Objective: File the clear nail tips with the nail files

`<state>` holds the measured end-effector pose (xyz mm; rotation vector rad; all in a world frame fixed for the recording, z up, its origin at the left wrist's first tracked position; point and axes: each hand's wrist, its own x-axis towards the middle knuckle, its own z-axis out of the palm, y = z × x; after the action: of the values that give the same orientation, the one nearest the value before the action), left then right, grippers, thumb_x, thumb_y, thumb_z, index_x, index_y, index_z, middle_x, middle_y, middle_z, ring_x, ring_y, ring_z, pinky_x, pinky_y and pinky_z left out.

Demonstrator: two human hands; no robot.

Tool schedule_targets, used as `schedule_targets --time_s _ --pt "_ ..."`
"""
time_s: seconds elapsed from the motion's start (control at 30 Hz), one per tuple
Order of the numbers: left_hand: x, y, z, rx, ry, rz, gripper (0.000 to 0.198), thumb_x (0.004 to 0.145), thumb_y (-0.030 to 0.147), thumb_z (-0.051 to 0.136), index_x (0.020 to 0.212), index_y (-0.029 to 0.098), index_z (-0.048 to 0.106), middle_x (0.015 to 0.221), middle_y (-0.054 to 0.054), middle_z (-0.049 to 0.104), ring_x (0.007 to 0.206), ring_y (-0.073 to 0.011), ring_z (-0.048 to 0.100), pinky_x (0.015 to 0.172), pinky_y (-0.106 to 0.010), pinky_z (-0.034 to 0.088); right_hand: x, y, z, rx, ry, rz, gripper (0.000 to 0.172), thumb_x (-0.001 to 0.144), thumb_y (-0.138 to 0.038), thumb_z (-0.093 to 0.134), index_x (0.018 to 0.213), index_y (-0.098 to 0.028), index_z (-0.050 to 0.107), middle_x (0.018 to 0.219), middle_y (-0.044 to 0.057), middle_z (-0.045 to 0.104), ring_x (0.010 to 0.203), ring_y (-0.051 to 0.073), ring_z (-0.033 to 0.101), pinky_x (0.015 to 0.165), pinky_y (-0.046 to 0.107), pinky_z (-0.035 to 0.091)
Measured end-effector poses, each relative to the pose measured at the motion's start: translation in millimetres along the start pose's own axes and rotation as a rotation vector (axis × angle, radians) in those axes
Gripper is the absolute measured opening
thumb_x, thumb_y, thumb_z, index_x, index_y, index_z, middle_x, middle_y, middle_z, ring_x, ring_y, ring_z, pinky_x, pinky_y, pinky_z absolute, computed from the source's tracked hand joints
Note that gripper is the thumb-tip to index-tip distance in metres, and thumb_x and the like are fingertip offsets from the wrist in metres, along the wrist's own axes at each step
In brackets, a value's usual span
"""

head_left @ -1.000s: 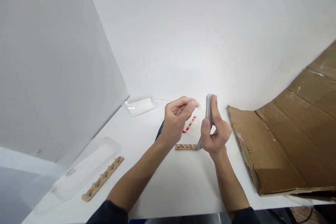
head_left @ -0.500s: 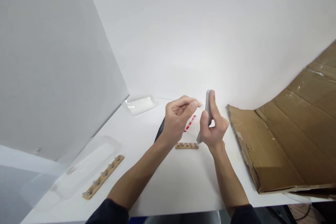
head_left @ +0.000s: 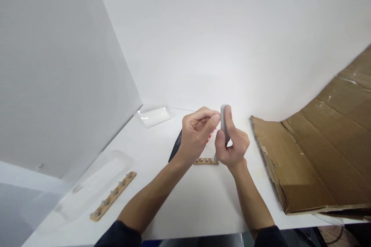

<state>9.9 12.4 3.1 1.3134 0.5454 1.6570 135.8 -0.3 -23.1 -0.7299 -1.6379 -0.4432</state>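
My right hand [head_left: 236,146] holds a slim grey bar with a rounded end [head_left: 223,117] upright, thumb on one side and a finger stretched along the other. The bar's kind does not show. Close to its left face, my left hand [head_left: 197,133] pinches with thumb and forefinger; whatever lies between those fingertips is too small to make out. Below the hands a short wooden strip [head_left: 206,161] with several small metal pieces lies on the table, partly covered. Behind the left wrist is a dark flat object [head_left: 176,147]. Red markings [head_left: 212,134] show between the hands.
A longer wooden strip with metal pieces [head_left: 113,197] lies at the left, beside a clear plastic tray [head_left: 95,179]. Clear packaging [head_left: 156,116] sits at the back left corner. Folded cardboard [head_left: 313,158] covers the right side of the white table [head_left: 194,208]. White walls [head_left: 217,38] rise behind.
My right hand has moved left and slightly down with the grey bar, bringing it up to my left fingertips. The left hand stays pinched and has barely moved.
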Motion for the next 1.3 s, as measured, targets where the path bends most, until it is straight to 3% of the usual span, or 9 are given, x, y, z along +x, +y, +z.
schedule_targets --time_s 0.1,0.27,0.43,0.57,0.73,0.87,1.0,1.17,1.3 --pt "-0.3 -0.3 -0.5 0.017 0.012 0.024 0.023 0.091 0.039 0.081 0.08 0.019 0.08 0.079 -0.002 0.067 0.062 -0.009 0.049 0.06 -0.026 0.043 1.6 -0.3 -1.3 -0.02 0.033 0.06 0.063 0.104 -0.013 0.047 0.166 -0.024 0.042 0.095 0.006 0.083 0.039 0.008 0.032 0.038 0.028 0.031" --pt "-1.3 0.3 0.5 0.016 0.001 0.007 0.026 0.09 0.041 0.081 0.078 0.018 0.079 0.079 -0.003 0.068 0.058 -0.0088 0.047 0.054 -0.026 0.04 4.1 -1.1 -3.8 -0.014 -0.018 0.021 0.063 0.105 -0.015 0.045 0.168 -0.022 0.039 0.078 0.002 0.077 0.038 0.008 0.034 0.04 0.027 0.033" --pt "-2.5 0.9 0.7 0.028 0.018 -0.001 0.023 0.091 0.04 0.081 0.08 0.019 0.08 0.082 -0.004 0.07 0.06 -0.0092 0.046 0.055 -0.027 0.04 2.1 -4.9 -6.3 -0.091 0.061 0.079 0.061 0.107 -0.02 0.044 0.167 -0.024 0.04 0.108 0.011 0.082 0.038 0.007 0.035 0.037 0.029 0.031" --pt "-1.7 0.9 1.4 0.005 -0.006 -0.027 0.026 0.089 0.043 0.082 0.078 0.019 0.079 0.075 -0.002 0.064 0.059 -0.0095 0.045 0.054 -0.027 0.039 -0.9 -5.6 -3.2 -0.022 -0.011 -0.001 0.067 0.106 -0.016 0.043 0.171 -0.024 0.031 0.101 0.008 0.084 0.038 0.008 0.037 0.039 0.029 0.034" --pt "0.9 1.9 2.7 0.026 0.023 -0.045 0.031 0.085 0.048 0.085 0.075 0.019 0.079 0.071 -0.002 0.06 0.058 -0.01 0.043 0.054 -0.027 0.04 -0.5 -1.9 -3.1 -0.096 0.07 0.115 0.062 0.106 -0.018 0.044 0.168 -0.027 0.04 0.127 0.014 0.08 0.038 0.006 0.035 0.037 0.028 0.032" --pt "-0.1 3.6 1.2 0.01 -0.023 -0.062 0.033 0.085 0.046 0.085 0.071 0.018 0.076 0.073 -0.002 0.061 0.059 -0.0099 0.045 0.054 -0.026 0.04 1.4 -2.4 -3.0 -0.04 0.013 -0.021 0.065 0.106 -0.017 0.044 0.169 -0.026 0.035 0.109 0.01 0.084 0.036 0.008 0.035 0.037 0.029 0.032" --pt "-0.9 5.5 -0.7 0.02 -0.02 -0.048 0.027 0.087 0.042 0.084 0.075 0.019 0.078 0.076 -0.002 0.064 0.059 -0.0094 0.046 0.055 -0.026 0.042 2.8 -2.2 -2.8 -0.084 0.048 0.092 0.062 0.106 -0.017 0.042 0.167 -0.026 0.039 0.106 0.009 0.083 0.037 0.008 0.032 0.036 0.028 0.03" --pt "0.4 5.4 -1.5 0.019 -0.028 -0.072 0.03 0.087 0.042 0.083 0.07 0.018 0.075 0.076 -0.003 0.066 0.059 -0.01 0.048 0.056 -0.027 0.044 2.8 -5.8 -5.4 -0.043 -0.056 0.045 0.06 0.106 -0.018 0.043 0.166 -0.023 0.041 0.067 -0.001 0.074 0.038 0.01 0.035 0.04 0.028 0.036" --pt "1.7 4.0 -1.7 0.032 0.0 -0.081 0.025 0.086 0.043 0.083 0.078 0.019 0.08 0.075 -0.003 0.067 0.058 -0.0098 0.048 0.054 -0.027 0.041 2.7 -5.9 -7.4 -0.101 -0.024 0.169 0.059 0.107 -0.019 0.043 0.166 -0.027 0.042 0.1 0.007 0.083 0.039 0.008 0.033 0.038 0.028 0.033"
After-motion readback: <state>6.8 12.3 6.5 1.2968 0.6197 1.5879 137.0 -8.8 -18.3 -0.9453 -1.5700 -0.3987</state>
